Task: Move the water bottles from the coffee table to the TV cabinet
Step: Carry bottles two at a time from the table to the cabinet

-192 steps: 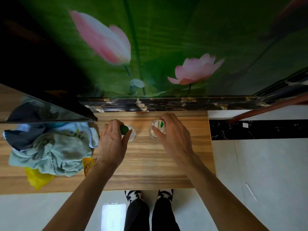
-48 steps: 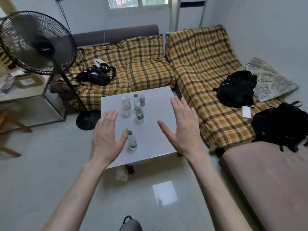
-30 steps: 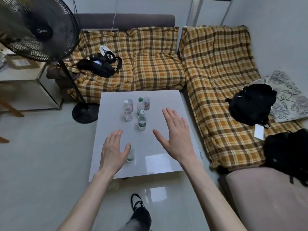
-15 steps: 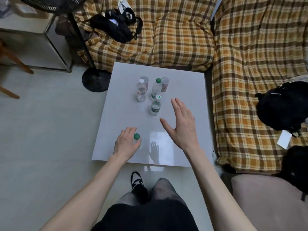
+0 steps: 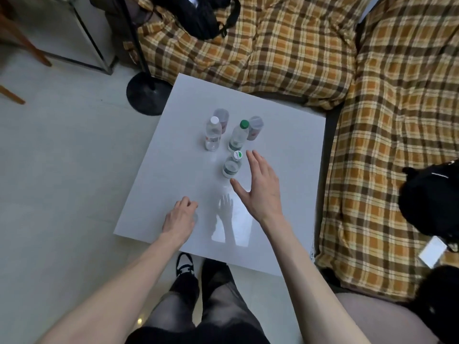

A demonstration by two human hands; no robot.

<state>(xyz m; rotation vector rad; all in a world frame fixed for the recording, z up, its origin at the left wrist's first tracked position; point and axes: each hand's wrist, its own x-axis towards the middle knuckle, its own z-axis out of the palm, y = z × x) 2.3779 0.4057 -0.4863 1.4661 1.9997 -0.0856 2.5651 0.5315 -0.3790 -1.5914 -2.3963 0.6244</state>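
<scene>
L hand (image 5: 179, 218) curled over sth hidden at coffee table (image 5: 285, 150) near edge, contents can't tell; R hand (image 5: 260, 187) spread wide, empty, beside short bottle (image 5: 232, 165).

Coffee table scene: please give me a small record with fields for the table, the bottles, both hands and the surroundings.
surface: white coffee table
upright bottles: white-cap bottle; green-cap bottle; short bottle
behind them: two clear items, type unclear
left hand: closed over something hidden near the front edge
right hand: open, beside the short bottle, not touching
around: plaid sofa; fan base
</scene>
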